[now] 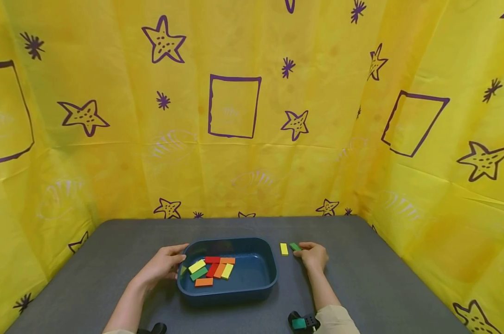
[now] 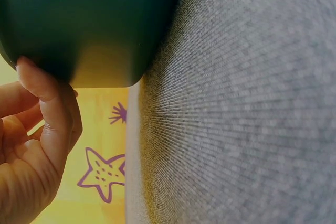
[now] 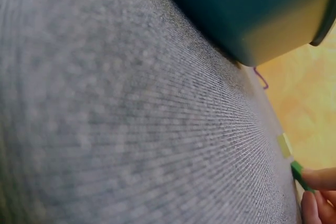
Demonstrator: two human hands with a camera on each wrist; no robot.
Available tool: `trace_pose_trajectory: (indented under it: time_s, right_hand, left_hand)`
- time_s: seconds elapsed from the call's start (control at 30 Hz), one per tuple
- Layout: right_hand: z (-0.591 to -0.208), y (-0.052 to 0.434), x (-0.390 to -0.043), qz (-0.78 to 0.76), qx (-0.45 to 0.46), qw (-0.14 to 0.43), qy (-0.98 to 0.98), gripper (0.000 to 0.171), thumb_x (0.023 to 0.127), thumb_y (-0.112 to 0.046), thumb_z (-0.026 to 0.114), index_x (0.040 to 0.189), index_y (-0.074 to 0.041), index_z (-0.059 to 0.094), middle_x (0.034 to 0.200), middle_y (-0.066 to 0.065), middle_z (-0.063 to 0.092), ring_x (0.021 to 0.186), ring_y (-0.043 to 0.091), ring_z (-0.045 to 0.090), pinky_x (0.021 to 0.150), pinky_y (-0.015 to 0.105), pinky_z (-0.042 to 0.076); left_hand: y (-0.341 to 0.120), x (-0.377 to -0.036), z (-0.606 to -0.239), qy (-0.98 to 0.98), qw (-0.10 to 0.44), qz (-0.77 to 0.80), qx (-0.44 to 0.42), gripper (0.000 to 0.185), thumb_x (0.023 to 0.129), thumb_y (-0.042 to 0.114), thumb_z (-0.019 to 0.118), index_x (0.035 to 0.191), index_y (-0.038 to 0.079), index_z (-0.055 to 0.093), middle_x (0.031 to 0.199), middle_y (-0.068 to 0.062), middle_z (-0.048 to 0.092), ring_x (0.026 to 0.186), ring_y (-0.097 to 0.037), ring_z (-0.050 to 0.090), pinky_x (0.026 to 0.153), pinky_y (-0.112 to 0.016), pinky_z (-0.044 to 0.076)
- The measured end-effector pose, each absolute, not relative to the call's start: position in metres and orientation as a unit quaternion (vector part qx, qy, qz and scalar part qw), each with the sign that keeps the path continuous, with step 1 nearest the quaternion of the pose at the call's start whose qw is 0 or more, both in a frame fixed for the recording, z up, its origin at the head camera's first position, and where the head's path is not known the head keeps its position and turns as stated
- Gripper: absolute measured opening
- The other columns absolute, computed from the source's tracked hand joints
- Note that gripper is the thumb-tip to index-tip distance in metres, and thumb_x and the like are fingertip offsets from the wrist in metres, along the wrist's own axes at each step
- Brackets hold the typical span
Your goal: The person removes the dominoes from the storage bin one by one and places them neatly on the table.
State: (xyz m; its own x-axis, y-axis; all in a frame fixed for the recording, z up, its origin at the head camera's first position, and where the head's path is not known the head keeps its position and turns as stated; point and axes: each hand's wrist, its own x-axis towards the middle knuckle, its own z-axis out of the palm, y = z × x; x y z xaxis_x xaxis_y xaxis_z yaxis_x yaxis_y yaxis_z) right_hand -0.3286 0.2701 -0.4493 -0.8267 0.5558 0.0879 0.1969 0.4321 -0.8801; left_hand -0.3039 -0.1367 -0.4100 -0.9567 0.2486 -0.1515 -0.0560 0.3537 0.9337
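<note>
Right hand [image 1: 313,256] is pinching the green block [image 1: 294,246] in its fingertips; I'm seeing its long axis slanting away leftward, just beside the yellow block [image 1: 284,249], right of the blue box [image 1: 231,298] whose left end my left hand [image 1: 164,263] is gripping.

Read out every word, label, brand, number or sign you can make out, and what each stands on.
None: no readable text in any view.
Blue tray and the blocks in it: no lettering visible.
Green block in the right hand: none visible.
Yellow curtain: only drawn stars, bursts and outlined shapes.
Black devices at the bottom edge: any print is too small to read.
</note>
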Motion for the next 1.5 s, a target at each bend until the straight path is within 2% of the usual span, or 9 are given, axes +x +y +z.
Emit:
trace_pose_trajectory:
  time_s: [0.23,0.6,0.9,1.1,1.5]
  right_hand:
    - [-0.4478,0.2693,-0.3272,0.447,-0.220,0.188,-0.847,0.030,0.069,-0.007,0.084,0.097,-0.001,0.077,0.110,0.022,0.072,0.112,0.048,0.056,0.099,0.054,0.044]
    - [-0.4503,0.2713,-0.3263,0.451,-0.211,0.194,-0.845,0.028,0.067,-0.004,0.081,0.095,-0.002,0.078,0.103,0.017,0.075,0.111,0.046,0.058,0.103,0.054,0.042]
    - [-0.4517,0.2717,-0.3253,0.451,-0.204,0.197,-0.847,0.027,0.067,-0.004,0.080,0.093,-0.002,0.079,0.101,0.016,0.076,0.109,0.046,0.060,0.102,0.054,0.043]
    - [-0.4508,0.2693,-0.3262,0.449,-0.199,0.204,-0.847,0.026,0.065,-0.002,0.080,0.091,-0.004,0.079,0.093,0.011,0.078,0.106,0.042,0.063,0.101,0.052,0.043]
    - [-0.4489,0.2721,-0.3283,0.478,-0.215,0.182,-0.832,0.026,0.069,-0.008,0.079,0.095,-0.004,0.079,0.113,0.022,0.072,0.115,0.050,0.054,0.101,0.054,0.043]
  left_hand:
    - [-0.1360,-0.3043,-0.4096,0.814,0.132,0.562,0.056,0.054,0.101,0.009,0.045,0.151,-0.007,0.031,0.125,-0.025,0.056,0.076,-0.020,0.059,0.063,-0.030,0.055]
    - [-0.1365,-0.3045,-0.4099,0.815,0.130,0.561,0.056,0.053,0.101,0.009,0.045,0.150,-0.007,0.031,0.118,-0.022,0.059,0.073,-0.020,0.058,0.062,-0.029,0.054]
    - [-0.1362,-0.3051,-0.4105,0.816,0.131,0.561,0.056,0.054,0.102,0.009,0.044,0.151,-0.007,0.031,0.121,-0.024,0.059,0.074,-0.020,0.059,0.062,-0.029,0.054]
    - [-0.1369,-0.3040,-0.4104,0.816,0.130,0.561,0.057,0.054,0.101,0.009,0.044,0.150,-0.008,0.031,0.120,-0.023,0.059,0.074,-0.020,0.059,0.063,-0.029,0.054]
    - [-0.1374,-0.3035,-0.4113,0.813,0.127,0.565,0.068,0.054,0.101,0.010,0.045,0.150,-0.008,0.031,0.114,-0.021,0.061,0.070,-0.018,0.057,0.060,-0.028,0.053]
